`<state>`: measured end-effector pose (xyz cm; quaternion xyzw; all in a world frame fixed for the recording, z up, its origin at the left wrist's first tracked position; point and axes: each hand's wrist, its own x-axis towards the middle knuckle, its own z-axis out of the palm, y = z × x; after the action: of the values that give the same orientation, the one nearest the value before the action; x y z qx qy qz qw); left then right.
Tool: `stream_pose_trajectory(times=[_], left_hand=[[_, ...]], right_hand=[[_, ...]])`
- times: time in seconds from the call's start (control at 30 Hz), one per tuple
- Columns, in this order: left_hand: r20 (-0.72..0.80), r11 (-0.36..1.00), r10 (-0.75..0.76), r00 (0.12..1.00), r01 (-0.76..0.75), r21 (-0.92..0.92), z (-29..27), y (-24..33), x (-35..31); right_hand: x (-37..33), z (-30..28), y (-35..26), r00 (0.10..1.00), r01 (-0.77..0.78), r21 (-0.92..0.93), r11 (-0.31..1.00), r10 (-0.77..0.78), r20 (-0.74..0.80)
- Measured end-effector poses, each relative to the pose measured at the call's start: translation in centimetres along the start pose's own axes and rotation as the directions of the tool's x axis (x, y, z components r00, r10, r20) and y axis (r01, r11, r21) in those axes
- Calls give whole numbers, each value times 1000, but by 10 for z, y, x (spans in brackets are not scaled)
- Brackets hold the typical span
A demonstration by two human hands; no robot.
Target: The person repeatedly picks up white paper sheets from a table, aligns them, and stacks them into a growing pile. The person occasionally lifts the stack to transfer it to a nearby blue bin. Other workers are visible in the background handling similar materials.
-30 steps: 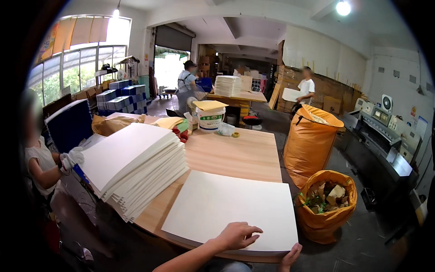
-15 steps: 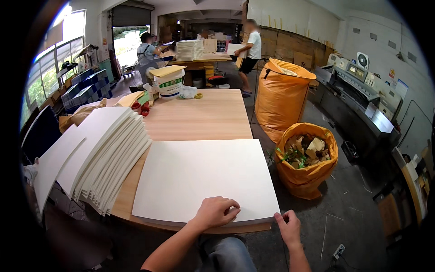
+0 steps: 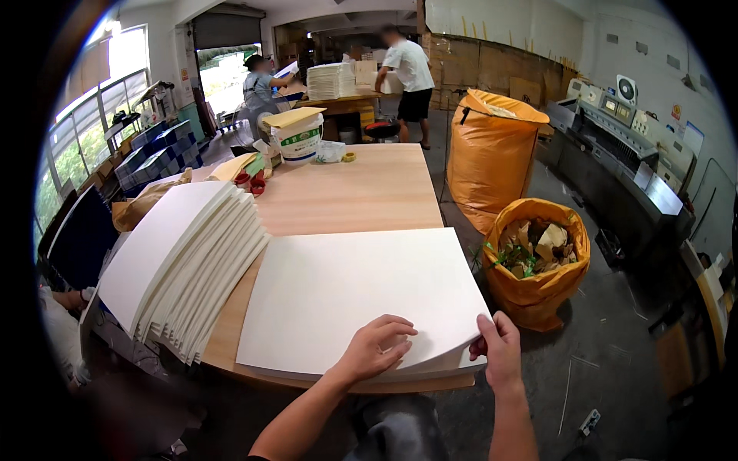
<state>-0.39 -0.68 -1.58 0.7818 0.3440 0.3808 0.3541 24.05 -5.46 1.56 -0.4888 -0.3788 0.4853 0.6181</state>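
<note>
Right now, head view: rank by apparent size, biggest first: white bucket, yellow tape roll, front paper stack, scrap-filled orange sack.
1. Front paper stack
2. Scrap-filled orange sack
3. White bucket
4. Yellow tape roll

paper stack [image 3: 354,284] — matt, smooth | tabletop [image 3: 346,192] — wood-grained, smooth | glossy plastic tall sack [image 3: 492,165]

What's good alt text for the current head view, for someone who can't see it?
A person's right hand pinches the raised right corner of a white sheet on a pale table, the left hand by its near edge. A tall stack of white sheets stands left; two orange bags stand right, the nearer one holding brown scraps.
</note>
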Motion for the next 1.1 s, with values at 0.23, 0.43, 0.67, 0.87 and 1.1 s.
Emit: stream_pose_trajectory(times=[0.23,0.43,0.67,0.87,1.1], left_hand=[[85,985,138,987,-146,94,-5,8,2],[115,997,78,990,-74,-34,-4,-1,1],[-59,943,-160,985,135,-305,1,20,-2],[89,990,128,988,-133,54,-4,13,1],[82,996,92,992,-91,-15,-3,9,0]], right_hand=[[9,4,-10,997,-38,-40,998,41,71],[10,8,-13,996,-42,39,998,39,81],[5,14,-15,996,77,-341,937,-84,-4],[13,8,-12,996,-43,-3,999,44,74],[12,7,-10,997,-21,55,998,17,74]])
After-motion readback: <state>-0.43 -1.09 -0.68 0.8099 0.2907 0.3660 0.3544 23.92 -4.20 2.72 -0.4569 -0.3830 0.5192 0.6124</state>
